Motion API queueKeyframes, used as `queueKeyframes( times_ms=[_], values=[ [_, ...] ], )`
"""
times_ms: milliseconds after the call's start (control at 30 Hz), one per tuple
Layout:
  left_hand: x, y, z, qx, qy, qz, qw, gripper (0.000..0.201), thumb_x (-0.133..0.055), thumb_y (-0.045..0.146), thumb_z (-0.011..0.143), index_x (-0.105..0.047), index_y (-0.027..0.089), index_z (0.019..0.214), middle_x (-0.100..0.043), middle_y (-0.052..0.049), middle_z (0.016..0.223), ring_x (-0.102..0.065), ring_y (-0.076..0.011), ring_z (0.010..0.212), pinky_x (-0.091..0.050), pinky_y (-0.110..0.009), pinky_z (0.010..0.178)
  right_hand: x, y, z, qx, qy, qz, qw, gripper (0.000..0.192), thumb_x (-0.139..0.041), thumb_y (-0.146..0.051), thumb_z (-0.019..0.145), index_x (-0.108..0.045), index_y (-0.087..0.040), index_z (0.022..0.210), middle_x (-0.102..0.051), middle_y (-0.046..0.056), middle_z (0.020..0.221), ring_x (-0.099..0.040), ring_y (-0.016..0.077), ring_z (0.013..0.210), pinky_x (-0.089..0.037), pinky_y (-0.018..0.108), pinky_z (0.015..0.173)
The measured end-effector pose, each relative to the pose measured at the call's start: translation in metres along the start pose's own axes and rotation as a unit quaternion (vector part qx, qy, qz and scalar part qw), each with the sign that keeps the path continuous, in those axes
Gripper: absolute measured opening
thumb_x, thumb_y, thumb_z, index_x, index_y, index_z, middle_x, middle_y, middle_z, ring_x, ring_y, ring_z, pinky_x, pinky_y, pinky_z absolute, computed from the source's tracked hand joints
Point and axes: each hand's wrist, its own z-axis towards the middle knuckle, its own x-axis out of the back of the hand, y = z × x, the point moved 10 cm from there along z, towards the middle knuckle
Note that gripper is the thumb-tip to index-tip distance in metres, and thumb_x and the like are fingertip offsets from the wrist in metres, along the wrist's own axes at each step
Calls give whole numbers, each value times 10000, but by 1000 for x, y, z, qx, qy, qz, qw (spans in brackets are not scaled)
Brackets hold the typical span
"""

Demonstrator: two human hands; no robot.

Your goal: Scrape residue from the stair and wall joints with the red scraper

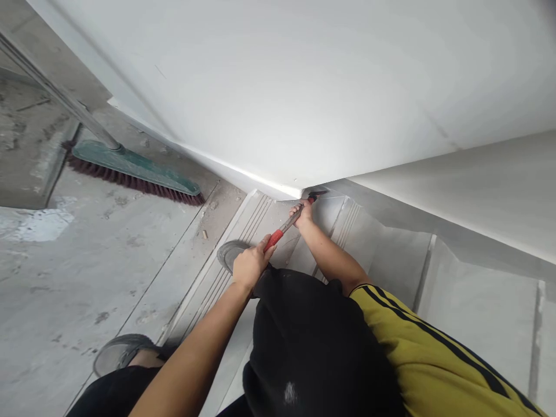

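Head view: both hands are clamped on a hammer just right of centre. The left hand wraps the red grip at the low end, toward 7 o'clock of the tool. The right hand closes round the shaft high up, just under the dark head, which sits at 1 o'clock against the bottom corner of the white wall. The hammer slants from lower left to upper right, above the top stair.

The tool looks stiff and head-heavy, metal above with a rubbery grip below. The red sleeve is likely the surest place to hold; a hand near the head probably gives closer control.

The stairs are pale and ribbed along their noses, dusty, and drop away toward 4 o'clock. The floor at 9 o'clock is bare grey concrete with smears and grit. A broom with a green head and dark red bristles lies at 10 o'clock. A shoe touches the top stair beside the left hand; another shoe shows at 7 o'clock.
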Motion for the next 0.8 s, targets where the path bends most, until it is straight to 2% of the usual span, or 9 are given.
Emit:
queueKeyframes(
  times_ms=[133, 267, 367, 533, 667, 800],
  values=[
    [-8, 1, -1, -3, 4, -5, 1000, 530, -303, 560, 900, -391, 333, 1371, -714, -73, 946, -671, -257, 828, -476, -312, 673, 8, 3, -1, 19, 23, 59, 998, 259, -469, -281, 789, -285, -212, 620, -316, -85, 427, -372, 64, 343, -318, 162, 316],
    [-11, -5, -4, 6, 14, 9, 1000, 533, -308, 561, 898, -396, 329, 1370, -714, -76, 908, -676, -260, 794, -477, -314, 657, 4, 4, 0, 62, 40, 55, 996, 219, -493, -252, 774, -318, -212, 650, -338, -92, 434, -384, 61, 331, -316, 157, 312],
    [-8, -7, -2, 12, 17, 4, 1000, 544, -305, 567, 896, -384, 328, 1379, -713, -83, 903, -677, -266, 793, -481, -323, 661, 0, 5, 4, 63, 33, 32, 997, 167, -483, -201, 760, -340, -210, 676, -346, -97, 434, -374, 55, 319, -288, 144, 306],
    [-9, 1, 1, -10, -7, -14, 1000, 543, -323, 566, 892, -411, 316, 1366, -710, -91, 960, -668, -265, 860, -480, -321, 705, 14, 4, 8, 48, 67, 32, 996, 184, -452, -196, 775, -304, -212, 668, -321, -101, 426, -346, 48, 308, -273, 142, 306],
    [-9, -5, -1, 10, 9, -14, 1000, 563, -276, 586, 892, -387, 325, 1379, -714, -89, 932, -677, -268, 814, -482, -322, 662, 8, 4, 10, 54, 49, 1, 997, 207, -490, -230, 769, -313, -212, 664, -325, -97, 432, -354, 50, 318, -264, 143, 302],
    [-6, -3, 2, -6, 9, -1, 1000, 558, -295, 587, 888, -412, 319, 1364, -717, -88, 913, -678, -286, 815, -481, -337, 656, 8, 6, 8, 47, 71, 16, 996, 181, -455, -208, 778, -309, -212, 670, -310, -101, 424, -339, 52, 313, -275, 151, 311]
  ],
)
